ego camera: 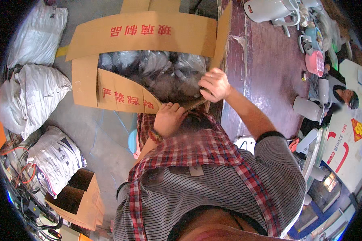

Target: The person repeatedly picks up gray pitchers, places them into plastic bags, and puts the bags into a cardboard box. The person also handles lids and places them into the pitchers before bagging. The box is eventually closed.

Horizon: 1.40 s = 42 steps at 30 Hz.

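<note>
An open cardboard box (86, 81) with red printing stands before me. Inside are several dark bundles in clear plastic bags (157, 64); what they hold is hard to make out. My left hand (169, 119) grips the edge of the near flap (125, 93), which bends under it. At the box's near right corner, my right hand (214, 85) has its fingers curled over the cardboard edge. The far flap (144, 33) lies folded outward, and the right flap (221, 36) stands up along the table's side.
To my right is a dark red table (268, 75) with white plastic jugs (271, 10) and a pink basket (314, 63). Another person (345, 96) is beyond it, by a white machine (347, 129). White woven sacks (40, 96) and an open carton (78, 201) stand left.
</note>
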### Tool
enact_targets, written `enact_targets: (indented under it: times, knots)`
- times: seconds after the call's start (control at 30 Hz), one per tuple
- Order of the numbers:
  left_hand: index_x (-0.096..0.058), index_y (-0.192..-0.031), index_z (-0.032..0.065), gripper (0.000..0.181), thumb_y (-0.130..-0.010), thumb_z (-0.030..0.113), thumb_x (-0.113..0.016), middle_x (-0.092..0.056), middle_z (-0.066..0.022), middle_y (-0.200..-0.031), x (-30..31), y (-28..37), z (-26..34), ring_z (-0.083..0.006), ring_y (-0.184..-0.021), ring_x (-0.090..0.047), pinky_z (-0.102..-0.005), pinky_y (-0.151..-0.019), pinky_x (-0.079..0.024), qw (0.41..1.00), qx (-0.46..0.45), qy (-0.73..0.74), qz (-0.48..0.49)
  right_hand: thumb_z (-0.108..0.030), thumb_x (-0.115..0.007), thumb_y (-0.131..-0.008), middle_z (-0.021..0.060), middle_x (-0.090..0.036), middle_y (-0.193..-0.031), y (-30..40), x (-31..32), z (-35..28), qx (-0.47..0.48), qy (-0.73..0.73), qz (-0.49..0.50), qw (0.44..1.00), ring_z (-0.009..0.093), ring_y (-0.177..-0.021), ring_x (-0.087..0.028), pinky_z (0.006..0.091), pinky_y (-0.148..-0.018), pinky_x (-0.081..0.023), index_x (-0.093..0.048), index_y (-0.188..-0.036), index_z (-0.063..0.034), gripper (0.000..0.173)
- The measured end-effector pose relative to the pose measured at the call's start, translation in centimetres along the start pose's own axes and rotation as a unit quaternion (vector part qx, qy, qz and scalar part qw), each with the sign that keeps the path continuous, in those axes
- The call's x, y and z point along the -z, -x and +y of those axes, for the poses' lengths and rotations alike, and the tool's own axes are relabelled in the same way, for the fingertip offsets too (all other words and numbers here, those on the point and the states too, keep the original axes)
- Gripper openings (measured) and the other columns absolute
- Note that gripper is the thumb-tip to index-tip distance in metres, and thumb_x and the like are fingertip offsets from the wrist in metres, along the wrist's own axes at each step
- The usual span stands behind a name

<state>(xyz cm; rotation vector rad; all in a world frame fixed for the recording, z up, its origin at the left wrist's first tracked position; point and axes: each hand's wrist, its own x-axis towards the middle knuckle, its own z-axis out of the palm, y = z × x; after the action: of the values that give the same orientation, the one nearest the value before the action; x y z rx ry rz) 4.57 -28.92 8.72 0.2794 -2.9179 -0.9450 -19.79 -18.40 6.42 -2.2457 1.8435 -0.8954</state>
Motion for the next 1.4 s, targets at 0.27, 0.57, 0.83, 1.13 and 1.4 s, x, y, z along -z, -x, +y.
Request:
enact_targets:
  times: [0.27,0.57,0.83,1.13,1.4]
  knots:
    - [-0.057,-0.078,0.0068,0.016,-0.080,0.018,-0.068,-0.054,-0.0085,-0.078,-0.4,1.8,0.5,-0.0282,-0.077,-0.055,-0.0398,-0.074,-0.045,1.000,0.009,-0.006,0.024,-0.027,-0.059,-0.085,0.0039,-0.056,-0.059,-7.5,-9.2,2.5,0.057,-0.019,-0.143,0.988,0.024,-0.059,-0.055,0.0361,-0.063,-0.039,-0.059,-0.073,-0.0128,0.018]
    - [-0.058,-0.079,0.0091,0.009,-0.076,0.014,-0.066,-0.052,-0.0064,-0.076,-1.4,1.8,0.0,-0.0259,-0.076,-0.055,-0.0394,-0.076,-0.046,0.999,-0.044,-0.007,0.004,-0.027,-0.058,-0.087,0.0057,-0.059,-0.061,-9.2,-20.9,5.7,0.039,0.009,-0.242,0.969,0.026,-0.065,-0.059,0.0356,-0.066,-0.042,-0.058,-0.070,-0.0119,0.022]
    - [-0.060,-0.077,0.0099,0.010,-0.074,0.019,-0.062,-0.053,-0.0056,-0.077,-1.2,1.3,-0.2,-0.0240,-0.079,-0.057,-0.0379,-0.083,-0.045,0.997,-0.066,-0.028,-0.018,-0.029,-0.057,-0.086,0.0060,-0.062,-0.095,-8.4,-23.4,7.3,0.112,0.017,-0.279,0.954,0.020,-0.096,-0.058,0.0358,-0.089,-0.037,-0.060,-0.099,-0.0094,0.023]
    - [-0.061,-0.104,0.0010,0.055,-0.082,0.051,-0.061,-0.064,-0.0166,-0.066,-2.0,-7.3,-0.8,-0.0347,-0.060,-0.063,-0.0457,-0.057,-0.049,0.969,0.165,-0.107,-0.150,-0.032,-0.065,-0.078,0.0060,-0.034,-0.151,-1.0,-17.7,8.5,0.003,0.089,-0.223,0.971,0.023,-0.143,-0.023,0.0449,-0.116,-0.018,-0.042,-0.140,-0.0132,0.069]
    - [-0.060,-0.101,0.0079,0.021,-0.086,0.022,-0.056,-0.063,-0.0187,-0.072,-3.9,-8.8,-2.1,-0.0382,-0.066,-0.063,-0.0515,-0.059,-0.048,0.976,0.007,-0.019,-0.216,-0.053,-0.048,-0.091,-0.0001,-0.014,-0.159,8.3,-12.4,7.0,-0.133,0.093,-0.242,0.956,0.022,-0.148,-0.006,0.0503,-0.118,-0.006,-0.026,-0.150,-0.0208,0.071]
